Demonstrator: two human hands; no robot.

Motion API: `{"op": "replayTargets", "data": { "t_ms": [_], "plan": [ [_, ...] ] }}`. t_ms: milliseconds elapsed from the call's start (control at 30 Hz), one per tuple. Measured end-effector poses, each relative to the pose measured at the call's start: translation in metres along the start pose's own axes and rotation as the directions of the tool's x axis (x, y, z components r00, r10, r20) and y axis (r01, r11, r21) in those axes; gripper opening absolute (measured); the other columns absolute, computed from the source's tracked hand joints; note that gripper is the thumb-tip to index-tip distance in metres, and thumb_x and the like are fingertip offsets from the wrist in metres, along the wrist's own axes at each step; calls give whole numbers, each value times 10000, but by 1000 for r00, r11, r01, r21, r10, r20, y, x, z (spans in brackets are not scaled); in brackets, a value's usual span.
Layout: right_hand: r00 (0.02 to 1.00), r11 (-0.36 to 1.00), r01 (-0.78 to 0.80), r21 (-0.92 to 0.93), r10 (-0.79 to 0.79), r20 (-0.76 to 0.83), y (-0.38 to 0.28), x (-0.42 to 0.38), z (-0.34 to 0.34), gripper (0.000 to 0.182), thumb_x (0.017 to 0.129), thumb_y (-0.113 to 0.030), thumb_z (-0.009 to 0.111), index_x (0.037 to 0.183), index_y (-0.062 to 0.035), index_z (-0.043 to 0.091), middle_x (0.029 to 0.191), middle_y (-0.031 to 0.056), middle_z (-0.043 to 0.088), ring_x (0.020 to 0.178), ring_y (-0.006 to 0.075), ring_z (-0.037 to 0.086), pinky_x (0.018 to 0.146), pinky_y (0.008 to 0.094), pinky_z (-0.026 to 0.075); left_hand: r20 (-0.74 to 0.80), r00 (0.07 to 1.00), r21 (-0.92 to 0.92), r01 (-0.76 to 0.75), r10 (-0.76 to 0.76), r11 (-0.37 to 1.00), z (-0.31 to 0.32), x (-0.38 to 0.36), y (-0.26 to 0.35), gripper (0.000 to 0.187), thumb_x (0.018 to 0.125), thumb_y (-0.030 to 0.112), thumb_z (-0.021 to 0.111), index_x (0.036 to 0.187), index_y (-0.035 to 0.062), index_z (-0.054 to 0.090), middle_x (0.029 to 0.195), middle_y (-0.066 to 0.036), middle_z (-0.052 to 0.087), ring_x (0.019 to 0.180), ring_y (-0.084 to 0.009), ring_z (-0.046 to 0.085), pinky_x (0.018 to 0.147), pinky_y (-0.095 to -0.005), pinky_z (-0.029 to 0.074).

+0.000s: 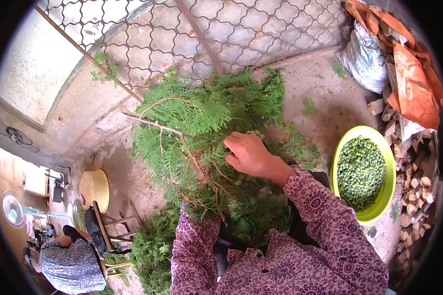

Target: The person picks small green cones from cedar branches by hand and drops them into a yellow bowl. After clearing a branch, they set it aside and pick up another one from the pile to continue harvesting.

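A leafy green conifer branch (174,130) with a brown stem lies across the middle in front of me. My left hand (200,169) is at its stem from below, closed around it, though leaves cover most of the fingers. At the right side of the foliage, my right hand (251,153) is closed with fingertips pinched together among the sprigs. What sits between those fingertips is too hidden to name. More cut conifer sprigs (266,96) are piled behind the branch, and others (155,246) lie at my lower left.
A yellow-green basin (335,169) of small green cones or berries stands at my right. Beyond it are stacked firewood (413,196), a white sack (364,59) and an orange sack (413,83). A wire mesh fence (261,34) runs behind. Another person (71,265) sits at far left.
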State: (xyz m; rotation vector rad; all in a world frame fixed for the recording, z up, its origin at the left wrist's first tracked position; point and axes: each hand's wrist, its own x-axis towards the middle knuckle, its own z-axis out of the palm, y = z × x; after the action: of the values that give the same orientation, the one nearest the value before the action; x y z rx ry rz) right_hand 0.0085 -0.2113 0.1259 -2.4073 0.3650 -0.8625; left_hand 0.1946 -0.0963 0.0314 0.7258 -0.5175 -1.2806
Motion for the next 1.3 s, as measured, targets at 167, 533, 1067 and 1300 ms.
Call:
{"op": "replayTargets", "data": {
  "t_ms": [167,533,1067,1300],
  "plan": [
    [998,991,8,136,-17,65,11,2,-10,170,683,-118,591,711,3,475,648,134,474,531,278,498,487,371,374,7,1000,-1,10,-10,1000,2,-1,-1,408,804,231,514,1113,-33,478,1041,-172,547,881,-264,564,718,-362,496],
    [828,191,-545,816,277,488,-1,2,-52,176,833,-174,525,904,-14,510,769,33,575,616,90,546,480,207,407,6,1000,4,23,-23,1000,1,-9,4,416,801,236,516,1115,-34,476,1041,-172,547,885,-263,563,719,-360,496],
    [903,733,-427,530,373,213,20,-3,5,219,800,-202,603,733,7,613,574,-9,516,496,41,422,421,220,317,2,999,38,53,-53,998,12,-9,1,428,797,243,520,1119,-35,474,1041,-172,547,891,-262,561,720,-357,494],
    [771,-103,-560,822,299,562,10,0,-39,135,830,-164,542,862,-33,544,668,35,532,452,70,410,370,194,268,11,998,41,65,-66,997,8,-8,6,434,795,246,522,1120,-36,473,1041,-172,547,893,-262,561,721,-356,494]
  ]
}}
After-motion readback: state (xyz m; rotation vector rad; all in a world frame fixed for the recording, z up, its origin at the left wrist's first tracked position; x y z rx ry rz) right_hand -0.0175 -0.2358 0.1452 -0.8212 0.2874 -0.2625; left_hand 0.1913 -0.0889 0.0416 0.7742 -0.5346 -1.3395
